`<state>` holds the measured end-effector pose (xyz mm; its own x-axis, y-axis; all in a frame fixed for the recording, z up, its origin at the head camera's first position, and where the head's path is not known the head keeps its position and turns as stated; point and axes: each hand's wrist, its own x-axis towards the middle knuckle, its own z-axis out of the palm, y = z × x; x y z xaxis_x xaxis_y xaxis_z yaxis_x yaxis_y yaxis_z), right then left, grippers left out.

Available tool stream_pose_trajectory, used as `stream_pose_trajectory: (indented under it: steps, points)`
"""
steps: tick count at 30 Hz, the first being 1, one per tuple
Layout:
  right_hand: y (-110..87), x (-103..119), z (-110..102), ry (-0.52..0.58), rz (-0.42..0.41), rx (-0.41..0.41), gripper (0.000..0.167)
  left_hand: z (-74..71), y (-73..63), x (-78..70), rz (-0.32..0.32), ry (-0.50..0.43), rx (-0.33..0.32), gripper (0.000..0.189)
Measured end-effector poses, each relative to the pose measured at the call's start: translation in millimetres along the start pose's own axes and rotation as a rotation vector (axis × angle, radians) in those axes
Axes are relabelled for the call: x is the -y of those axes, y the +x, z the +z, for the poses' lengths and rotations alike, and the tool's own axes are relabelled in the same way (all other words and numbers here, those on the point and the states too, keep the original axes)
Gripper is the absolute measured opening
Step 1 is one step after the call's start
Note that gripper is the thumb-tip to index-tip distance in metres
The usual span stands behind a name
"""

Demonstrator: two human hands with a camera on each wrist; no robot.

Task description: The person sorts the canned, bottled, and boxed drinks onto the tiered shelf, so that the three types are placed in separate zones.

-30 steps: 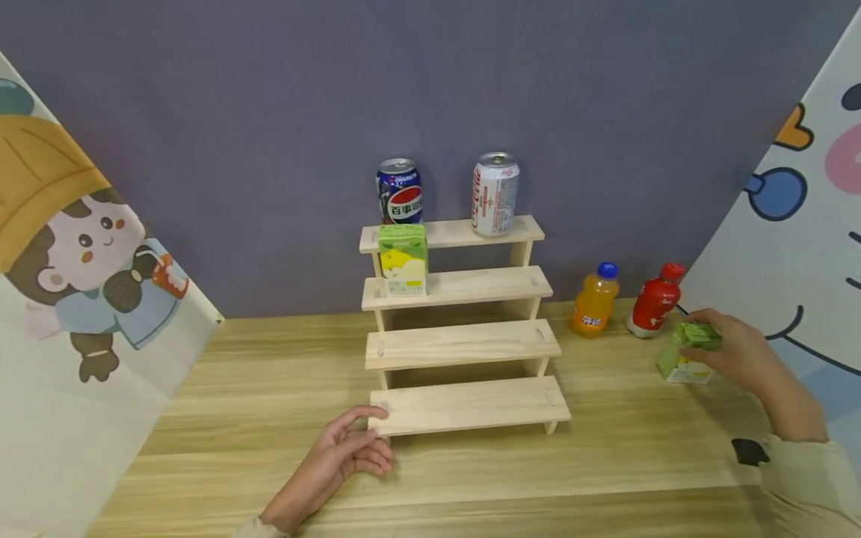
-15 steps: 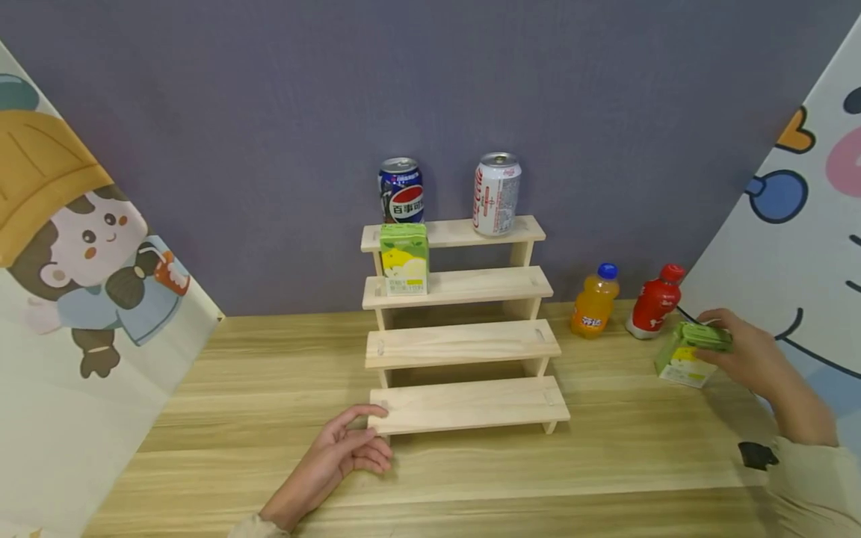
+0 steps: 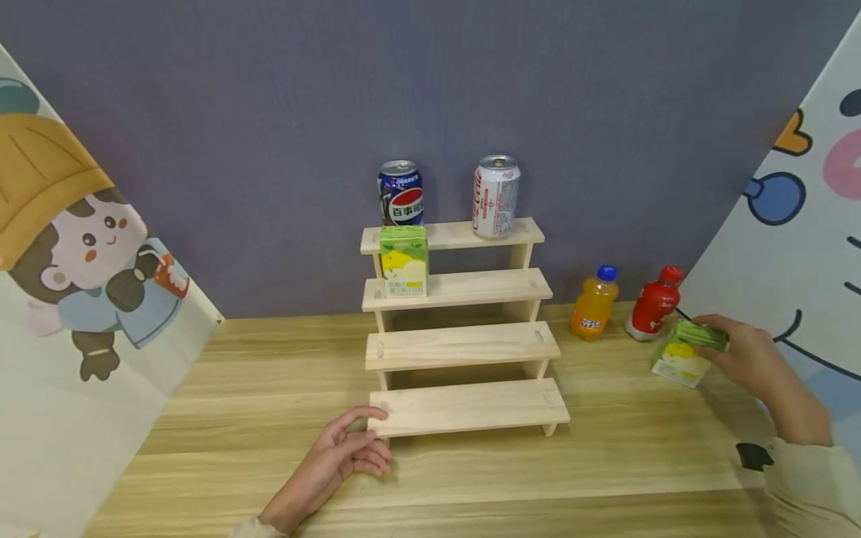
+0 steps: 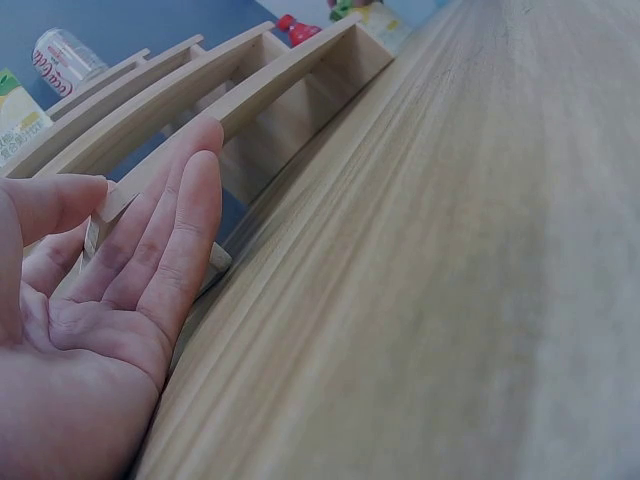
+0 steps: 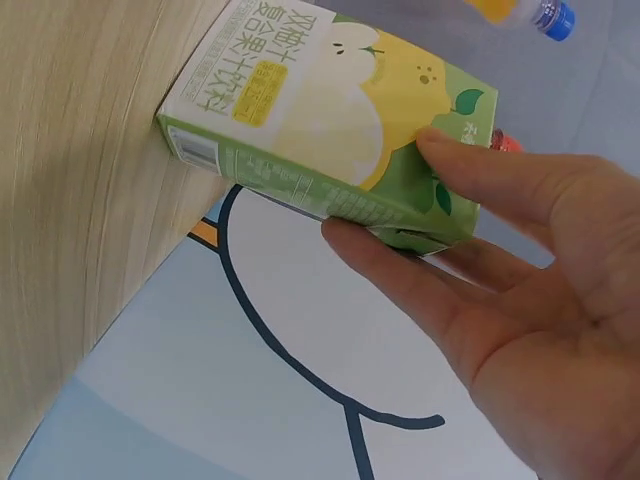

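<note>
My right hand (image 3: 753, 362) grips the top of a green and yellow juice box (image 3: 682, 364) at the right of the table, its thumb across the front in the right wrist view. The juice box (image 5: 350, 110) leans slightly, its base at or near the tabletop. At the lower left, my left hand (image 3: 343, 452) pinches the left corner of the lowest step of a wooden stepped stand (image 3: 471, 407) between thumb and index finger; the other fingers (image 4: 185, 220) extend below the step. Another juice box (image 3: 404, 261) stands on the stand's second step from the top.
A blue Pepsi can (image 3: 400, 193) and a white Coca-Cola can (image 3: 495, 196) stand on the top step. An orange drink bottle (image 3: 595, 302) and a red bottle (image 3: 655, 305) stand right of the stand. Printed panels (image 3: 807, 284) flank the table, with a grey wall (image 3: 282, 149) behind.
The gripped juice box has tilted and turned a little, with its base shifting slightly left. My right hand has moved slightly with it. The left hand has stayed at the stand's corner.
</note>
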<state>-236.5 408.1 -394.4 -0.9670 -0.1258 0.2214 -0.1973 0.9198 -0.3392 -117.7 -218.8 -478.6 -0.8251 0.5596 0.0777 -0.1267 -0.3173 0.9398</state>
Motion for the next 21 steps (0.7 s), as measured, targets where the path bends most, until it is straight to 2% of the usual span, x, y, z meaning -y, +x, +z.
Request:
stream_pose_trajectory:
  steps: [8,10,21]
  points:
    - [-1.1,5.8,0.1,-0.004,0.011,0.026,0.048,-0.2,-0.4,4.0,-0.016,-0.011,-0.029,0.037]
    - [-2.1,7.9,0.7,-0.018,-0.007,0.018,0.047,-0.3,-0.8,5.3,-0.021,-0.022,-0.031,0.036]
    - [-1.2,35.6,-8.7,-0.041,-0.179,-0.143,0.042,-1.2,0.7,5.3,0.033,-0.049,0.002,0.036]
